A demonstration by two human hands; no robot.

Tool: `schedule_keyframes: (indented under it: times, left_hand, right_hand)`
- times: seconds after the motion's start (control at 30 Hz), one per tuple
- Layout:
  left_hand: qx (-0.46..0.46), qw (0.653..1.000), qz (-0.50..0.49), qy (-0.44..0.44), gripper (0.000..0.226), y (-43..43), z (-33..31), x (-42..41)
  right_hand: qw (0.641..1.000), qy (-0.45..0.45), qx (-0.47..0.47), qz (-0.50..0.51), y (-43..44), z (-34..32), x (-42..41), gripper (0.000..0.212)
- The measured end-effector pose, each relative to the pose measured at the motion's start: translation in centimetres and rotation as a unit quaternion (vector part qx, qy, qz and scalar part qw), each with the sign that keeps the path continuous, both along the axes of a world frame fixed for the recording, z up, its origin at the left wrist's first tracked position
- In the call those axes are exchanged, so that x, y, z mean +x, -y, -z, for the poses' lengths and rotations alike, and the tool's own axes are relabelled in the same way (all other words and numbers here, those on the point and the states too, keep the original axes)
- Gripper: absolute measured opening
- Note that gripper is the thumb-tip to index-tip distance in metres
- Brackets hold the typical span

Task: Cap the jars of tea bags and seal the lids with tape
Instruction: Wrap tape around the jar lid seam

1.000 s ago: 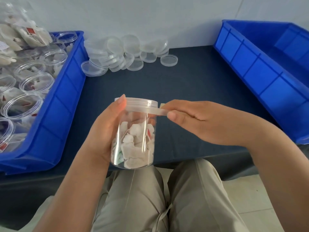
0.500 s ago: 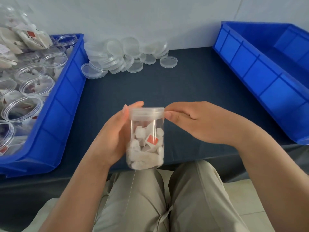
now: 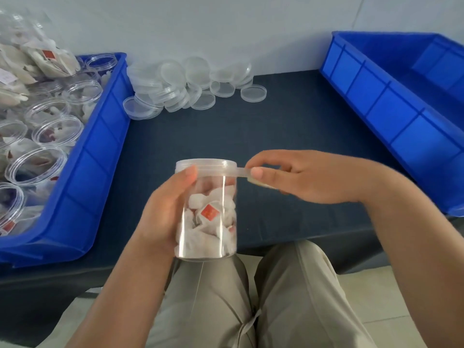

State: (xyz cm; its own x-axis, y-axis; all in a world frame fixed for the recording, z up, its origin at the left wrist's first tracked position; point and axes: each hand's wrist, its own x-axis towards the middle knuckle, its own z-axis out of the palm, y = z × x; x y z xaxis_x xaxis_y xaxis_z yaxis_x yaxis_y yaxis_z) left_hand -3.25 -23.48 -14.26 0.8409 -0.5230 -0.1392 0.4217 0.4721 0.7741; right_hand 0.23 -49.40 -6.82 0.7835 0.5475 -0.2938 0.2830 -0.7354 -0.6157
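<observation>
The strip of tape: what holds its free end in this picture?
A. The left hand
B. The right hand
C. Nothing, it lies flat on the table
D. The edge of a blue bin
B: the right hand pinches the strip of tape, which stretches out from the lid of the jar that the left hand grips.

Bright even light, wide-angle edge bending

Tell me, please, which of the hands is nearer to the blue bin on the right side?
Right. The right hand, pinching the tape, lies just left of the bin; the left hand grips the jar, farther left.
</observation>
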Motion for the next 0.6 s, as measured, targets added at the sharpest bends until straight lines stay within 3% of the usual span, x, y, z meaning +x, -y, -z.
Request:
schedule_keyframes:
  times: [0.17,0.4,0.47,0.6]
  left_hand:
    - [0.013,1.000,-0.006,-0.027,0.104,-1.1,0.2,0.0]
    - [-0.054,0.998,0.029,-0.028,0.100,-0.1,0.3,0.0]
    - [-0.028,0.999,-0.010,-0.014,0.100,0.0,0.4,0.2]
    - [0.053,0.995,-0.074,0.037,0.075,-0.1,0.6,0.2]
  right_hand:
    - [0.998,-0.032,0.000,-0.056,2.0,-0.6,0.4,0.036]
    - [0.999,0.016,0.035,-0.028,1.2,0.9,-0.4,0.030]
    - [0.999,0.006,0.032,-0.016,0.9,1.1,-0.7,0.032]
    - [0.999,-0.021,0.046,-0.013,0.2,1.6,-1.3,0.032]
